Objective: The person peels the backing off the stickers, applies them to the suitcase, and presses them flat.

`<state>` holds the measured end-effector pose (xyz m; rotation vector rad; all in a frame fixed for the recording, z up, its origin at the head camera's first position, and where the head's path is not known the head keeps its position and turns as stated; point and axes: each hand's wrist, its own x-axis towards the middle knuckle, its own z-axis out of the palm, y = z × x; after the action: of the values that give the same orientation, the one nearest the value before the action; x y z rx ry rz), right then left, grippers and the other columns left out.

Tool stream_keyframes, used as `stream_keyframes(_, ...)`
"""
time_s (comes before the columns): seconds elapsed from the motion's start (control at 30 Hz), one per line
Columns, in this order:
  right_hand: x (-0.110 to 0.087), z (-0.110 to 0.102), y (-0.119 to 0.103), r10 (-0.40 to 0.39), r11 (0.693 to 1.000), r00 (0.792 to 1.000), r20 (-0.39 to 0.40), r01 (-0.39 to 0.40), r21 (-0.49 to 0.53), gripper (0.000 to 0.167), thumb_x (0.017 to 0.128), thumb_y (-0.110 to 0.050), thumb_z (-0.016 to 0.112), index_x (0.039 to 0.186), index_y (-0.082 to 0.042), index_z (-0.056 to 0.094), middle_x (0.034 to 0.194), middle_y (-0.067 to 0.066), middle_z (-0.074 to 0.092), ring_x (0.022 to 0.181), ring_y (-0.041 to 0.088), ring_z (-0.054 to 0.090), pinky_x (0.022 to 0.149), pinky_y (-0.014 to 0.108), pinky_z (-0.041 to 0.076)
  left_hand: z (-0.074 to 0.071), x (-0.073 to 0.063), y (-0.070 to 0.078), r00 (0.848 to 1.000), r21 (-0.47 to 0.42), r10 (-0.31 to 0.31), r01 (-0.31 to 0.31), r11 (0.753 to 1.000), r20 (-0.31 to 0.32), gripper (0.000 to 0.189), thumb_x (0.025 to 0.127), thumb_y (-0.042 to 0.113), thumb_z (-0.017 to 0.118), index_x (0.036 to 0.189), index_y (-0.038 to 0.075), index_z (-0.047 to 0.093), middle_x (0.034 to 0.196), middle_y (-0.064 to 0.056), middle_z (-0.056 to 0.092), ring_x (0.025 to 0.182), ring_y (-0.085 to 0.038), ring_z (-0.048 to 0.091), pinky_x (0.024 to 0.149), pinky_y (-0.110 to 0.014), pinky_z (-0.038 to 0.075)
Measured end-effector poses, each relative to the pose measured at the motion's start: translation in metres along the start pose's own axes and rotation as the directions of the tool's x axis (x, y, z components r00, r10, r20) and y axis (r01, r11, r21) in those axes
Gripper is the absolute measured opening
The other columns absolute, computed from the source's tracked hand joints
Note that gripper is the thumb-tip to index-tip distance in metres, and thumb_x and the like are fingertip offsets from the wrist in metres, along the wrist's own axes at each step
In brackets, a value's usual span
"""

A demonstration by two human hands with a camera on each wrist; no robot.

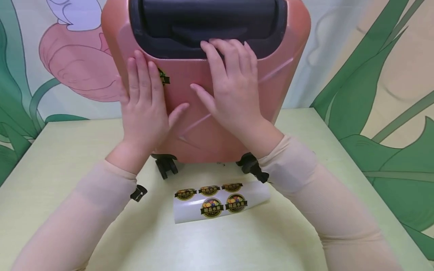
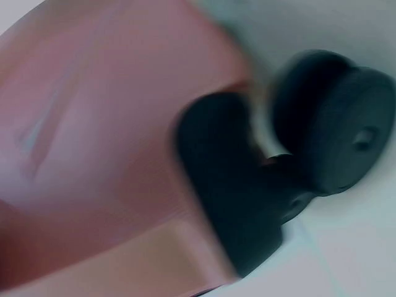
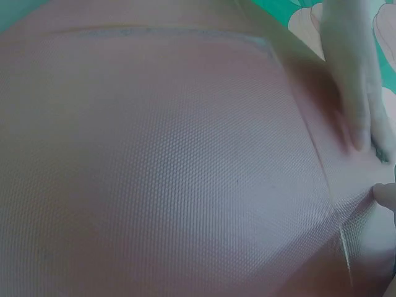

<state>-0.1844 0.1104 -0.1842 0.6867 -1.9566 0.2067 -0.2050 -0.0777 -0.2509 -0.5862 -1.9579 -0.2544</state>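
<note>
A pink suitcase with a black recessed panel stands upright on the table. Flat against its left front side lies my left hand, fingers straight and thumb spread. Beside the index finger shows a dark sticker, partly covered by the hand. My right hand touches the suitcase farther right, its fingertips over the panel's lower edge and its fingers slightly bent. The left wrist view is blurred and shows a black caster wheel. Ribbed pink shell fills most of the right wrist view.
A white sheet of round fruit-logo stickers lies on the pale table before the suitcase, its right end slightly curled. Behind stands a painted backdrop with plants. Black straps hang at both sleeves.
</note>
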Motion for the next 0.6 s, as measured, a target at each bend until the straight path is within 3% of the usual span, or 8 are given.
stream_keyframes(0.03, 0.0, 0.0, 0.0, 0.0, 1.0, 1.0, -0.001, 0.0, 0.001, 0.057, 0.091, -0.04, 0.052, 0.13, 0.002, 0.047, 0.126, 0.019, 0.048, 0.12, 0.034, 0.038, 0.109, 0.043, 0.014, 0.0, -0.001, 0.001, 1.0, 0.005, 0.008, -0.008, 1.0, 0.016, 0.091, 0.088, 0.057, 0.047, 0.15, 0.009, 0.001, 0.153, -0.018, 0.011, 0.141, -0.033, 0.006, 0.109, -0.053, 0.004)
stream_keyframes(0.13, 0.0, 0.0, 0.0, 0.001, 1.0, 1.0, -0.002, -0.001, 0.003, 0.057, 0.091, -0.04, 0.053, 0.13, 0.002, 0.047, 0.126, 0.019, 0.048, 0.12, 0.034, 0.038, 0.109, 0.043, 0.014, 0.004, -0.012, 0.003, 0.991, 0.009, 0.128, -0.129, 0.992, 0.047, 0.087, 0.091, 0.053, 0.045, 0.149, 0.011, -0.004, 0.156, -0.009, 0.001, 0.141, -0.032, 0.003, 0.109, -0.052, 0.006)
stream_keyframes(0.23, 0.0, 0.001, 0.001, -0.002, 1.0, 1.0, 0.003, 0.002, 0.006, 0.057, 0.091, -0.04, 0.054, 0.13, 0.002, 0.047, 0.126, 0.02, 0.048, 0.12, 0.034, 0.038, 0.109, 0.043, 0.014, 0.001, -0.017, -0.003, 0.976, 0.01, 0.21, -0.211, 0.977, 0.049, 0.078, 0.093, 0.052, 0.042, 0.151, 0.013, 0.006, 0.156, -0.001, 0.0, 0.142, -0.027, 0.005, 0.11, -0.05, 0.006)
stream_keyframes(0.3, 0.0, 0.001, 0.001, -0.003, 1.0, 1.0, 0.006, 0.003, 0.002, 0.057, 0.091, -0.04, 0.053, 0.13, 0.001, 0.047, 0.126, 0.019, 0.048, 0.12, 0.034, 0.037, 0.109, 0.043, 0.014, -0.004, -0.013, -0.01, 0.982, 0.004, 0.187, -0.187, 0.982, 0.019, 0.076, 0.092, 0.052, 0.043, 0.151, 0.014, 0.013, 0.156, -0.002, 0.007, 0.142, -0.025, 0.007, 0.11, -0.05, 0.006)
stream_keyframes(0.37, 0.0, 0.001, 0.001, -0.001, 1.0, 1.0, -0.001, 0.001, 0.003, 0.057, 0.091, -0.04, 0.054, 0.13, 0.001, 0.047, 0.126, 0.019, 0.048, 0.12, 0.034, 0.038, 0.109, 0.044, 0.015, -0.007, -0.007, -0.015, 0.993, -0.011, 0.115, -0.115, 0.993, -0.004, 0.077, 0.091, 0.053, 0.045, 0.15, 0.014, 0.016, 0.155, -0.006, 0.014, 0.141, -0.025, 0.01, 0.109, -0.05, 0.005)
stream_keyframes(0.47, -0.001, 0.001, 0.002, 0.003, 1.0, 1.0, -0.004, -0.003, 0.0, 0.057, 0.091, -0.04, 0.054, 0.13, 0.001, 0.047, 0.126, 0.019, 0.048, 0.12, 0.034, 0.037, 0.109, 0.044, 0.015, -0.007, -0.001, -0.014, 1.0, -0.028, 0.021, -0.021, 0.999, 0.014, 0.085, 0.089, 0.055, 0.047, 0.151, 0.013, 0.007, 0.154, -0.012, 0.013, 0.141, -0.027, 0.007, 0.109, -0.051, 0.004)
stream_keyframes(0.53, -0.001, 0.002, 0.003, 0.003, 1.0, 1.0, -0.011, -0.003, 0.007, 0.057, 0.09, -0.039, 0.055, 0.13, 0.002, 0.048, 0.126, 0.02, 0.048, 0.12, 0.034, 0.037, 0.109, 0.044, 0.015, -0.003, -0.005, -0.01, 0.998, -0.03, 0.04, -0.038, 0.999, 0.052, 0.087, 0.09, 0.054, 0.046, 0.15, 0.012, -0.001, 0.155, -0.013, 0.007, 0.142, -0.028, 0.004, 0.11, -0.051, 0.003)
stream_keyframes(0.6, -0.001, 0.002, 0.004, 0.004, 1.0, 1.0, -0.01, -0.004, 0.008, 0.057, 0.09, -0.039, 0.056, 0.13, 0.002, 0.048, 0.126, 0.02, 0.048, 0.12, 0.034, 0.037, 0.109, 0.043, 0.014, 0.001, -0.012, -0.006, 0.992, -0.03, 0.097, -0.095, 0.995, 0.084, 0.087, 0.091, 0.053, 0.044, 0.149, 0.013, -0.007, 0.156, -0.01, -0.001, 0.142, -0.027, 0.002, 0.11, -0.051, 0.004)
